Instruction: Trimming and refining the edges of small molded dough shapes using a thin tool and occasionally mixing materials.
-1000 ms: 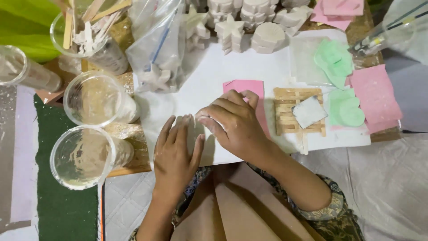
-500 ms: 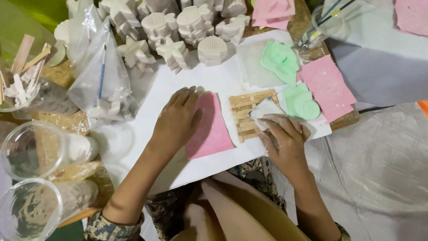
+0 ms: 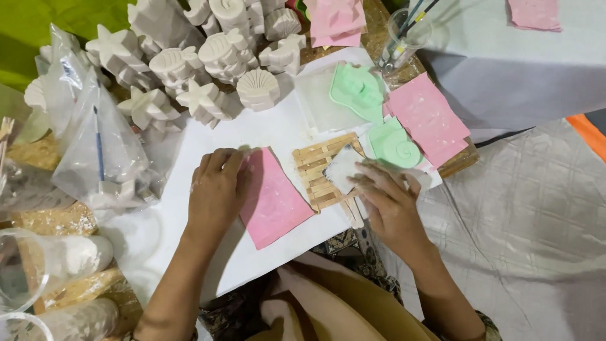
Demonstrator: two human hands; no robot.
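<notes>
1. Shifted since half a second ago: right hand (image 3: 388, 202) now further onto the white slab (image 3: 344, 167) on the stick rack (image 3: 322, 170); left hand (image 3: 218, 189) hardly moved, flat on the pink mould (image 3: 274, 202).
2. Left hand: fingers together, palm pressed on the mould's left edge. Right hand: fingers loosely spread, tips touching the slab's near-right edge; no pinch visible.
3. Progress, as a judgement: many white plaster shapes (image 3: 202, 57) finished at far left; two green moulds (image 3: 375, 120) and pink sheets (image 3: 429, 120) waiting at right.
4. Pink mould: flat on the white tabletop (image 3: 271, 132), centre; long axis from far-left to near-right, slightly askew.
</notes>
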